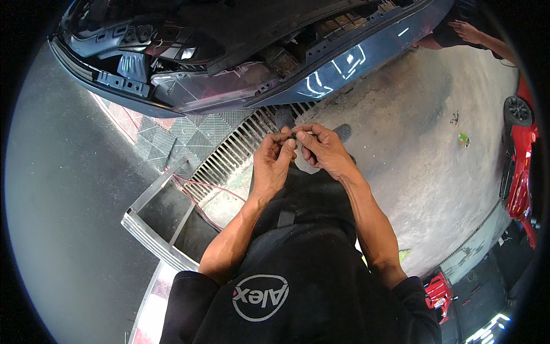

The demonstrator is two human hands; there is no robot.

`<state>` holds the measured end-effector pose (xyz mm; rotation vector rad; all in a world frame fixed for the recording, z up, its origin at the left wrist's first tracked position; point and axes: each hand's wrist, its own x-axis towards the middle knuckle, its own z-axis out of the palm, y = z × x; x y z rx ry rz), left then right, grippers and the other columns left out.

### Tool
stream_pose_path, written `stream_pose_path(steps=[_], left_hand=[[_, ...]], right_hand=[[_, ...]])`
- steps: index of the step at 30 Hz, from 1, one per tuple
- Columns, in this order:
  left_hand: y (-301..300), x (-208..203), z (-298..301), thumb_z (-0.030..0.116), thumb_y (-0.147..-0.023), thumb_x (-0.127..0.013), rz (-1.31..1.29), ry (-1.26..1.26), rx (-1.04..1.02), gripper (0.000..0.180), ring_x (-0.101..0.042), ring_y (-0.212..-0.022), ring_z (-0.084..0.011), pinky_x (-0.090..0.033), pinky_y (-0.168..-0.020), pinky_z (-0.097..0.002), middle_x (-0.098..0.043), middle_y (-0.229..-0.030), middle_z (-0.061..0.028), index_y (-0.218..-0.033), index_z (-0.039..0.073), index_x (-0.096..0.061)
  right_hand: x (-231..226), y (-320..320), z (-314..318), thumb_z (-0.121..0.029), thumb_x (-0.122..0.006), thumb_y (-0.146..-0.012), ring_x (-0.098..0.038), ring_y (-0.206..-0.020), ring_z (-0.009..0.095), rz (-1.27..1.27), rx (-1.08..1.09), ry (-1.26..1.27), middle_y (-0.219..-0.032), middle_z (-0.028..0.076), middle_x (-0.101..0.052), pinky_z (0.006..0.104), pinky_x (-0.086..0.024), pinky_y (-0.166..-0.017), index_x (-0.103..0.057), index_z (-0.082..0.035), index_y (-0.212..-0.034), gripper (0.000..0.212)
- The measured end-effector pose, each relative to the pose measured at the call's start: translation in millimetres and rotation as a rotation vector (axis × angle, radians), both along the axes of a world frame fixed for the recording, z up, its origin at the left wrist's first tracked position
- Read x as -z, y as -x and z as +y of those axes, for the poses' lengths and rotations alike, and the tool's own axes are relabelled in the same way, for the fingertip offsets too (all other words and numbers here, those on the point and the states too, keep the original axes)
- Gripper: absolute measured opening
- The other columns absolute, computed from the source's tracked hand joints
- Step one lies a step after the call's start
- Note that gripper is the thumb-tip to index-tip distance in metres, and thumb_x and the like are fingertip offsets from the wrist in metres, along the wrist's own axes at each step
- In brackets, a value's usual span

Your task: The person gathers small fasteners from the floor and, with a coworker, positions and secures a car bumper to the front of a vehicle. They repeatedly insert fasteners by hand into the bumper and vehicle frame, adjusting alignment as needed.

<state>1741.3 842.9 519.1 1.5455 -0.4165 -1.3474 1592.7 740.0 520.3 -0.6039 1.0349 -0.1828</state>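
Note:
Both hands meet in front of my body, fingertips almost touching. My left hand [272, 163] is closed in a pinch, thumb against the fingers. My right hand [325, 151] pinches from the other side, its thumb and forefinger pressed together. Between the fingertips is something small and dark, too small to make out. Beyond the hands stands a blue-grey car body [338, 69] with its panel edges exposed and the inside uncovered. Neither hand touches it.
A metal-framed cart [163, 238] stands at my left, a red hose [215, 187] over it. A slotted floor grate [229, 150] runs under the car. Another person's hand [467, 32] shows at top right. A red car [520, 178] stands far right.

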Motion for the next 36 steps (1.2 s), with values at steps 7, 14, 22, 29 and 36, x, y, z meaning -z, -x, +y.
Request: stream_pose_path(steps=[7,14,22,29,36], left_hand=[[-6,13,3,0.016,-0.109,-0.07,-0.065,-0.031,-0.04,0.02,-0.067,-0.086,-0.0103,-0.055,-0.075,-0.0277,-0.073,-0.1,-0.0074,-0.116,-0.002,-0.064],[-15,13,7,0.018,-0.108,-0.072,-0.214,-0.017,0.078,0.022,-0.062,-0.082,-0.008,-0.051,-0.073,-0.0254,-0.069,-0.091,-0.0032,-0.116,-0.002,-0.067],[-92,45,-76,0.02,-0.106,-0.059,-0.628,-0.111,0.179,0.033,-0.075,-0.097,-0.0374,-0.057,-0.084,-0.0446,-0.076,-0.102,-0.0228,-0.13,0.001,-0.071],[-148,62,-150,0.018,-0.101,-0.063,-0.365,-0.279,0.87,0.043,-0.072,-0.066,-0.0267,-0.056,-0.068,-0.0415,-0.073,-0.078,-0.016,-0.141,0.001,-0.067],[-158,82,-168,0.019,-0.098,-0.068,-0.631,-0.081,1.082,0.04,-0.074,-0.073,-0.029,-0.057,-0.07,-0.043,-0.074,-0.082,-0.0167,-0.133,-0.001,-0.071]], right_hand=[[6,-22,8,-0.035,-0.07,-0.109,-0.051,-0.059,0.005,0.01,0.076,-0.018,-0.073,-0.004,-0.059,0.0219,-0.036,-0.048,-0.07,-0.007,-0.117,0.029],[6,-27,3,-0.032,-0.068,-0.111,-0.051,-0.06,0.006,-0.001,0.041,-0.083,-0.074,-0.003,-0.058,0.0213,-0.036,-0.048,-0.069,-0.004,-0.118,0.03],[12,-27,6,-0.035,-0.067,-0.111,-0.051,-0.058,0.003,0.126,0.116,-0.08,-0.073,-0.003,-0.059,0.0187,-0.034,-0.045,-0.069,-0.006,-0.114,0.029],[16,-13,16,-0.036,-0.067,-0.111,-0.05,-0.059,0.005,0.106,0.136,-0.091,-0.073,-0.003,-0.058,0.0201,-0.034,-0.047,-0.068,-0.005,-0.115,0.031],[15,-10,16,-0.035,-0.066,-0.112,-0.05,-0.061,0.005,0.081,0.217,-0.121,-0.074,-0.004,-0.058,0.0203,-0.034,-0.048,-0.068,-0.008,-0.118,0.028]])
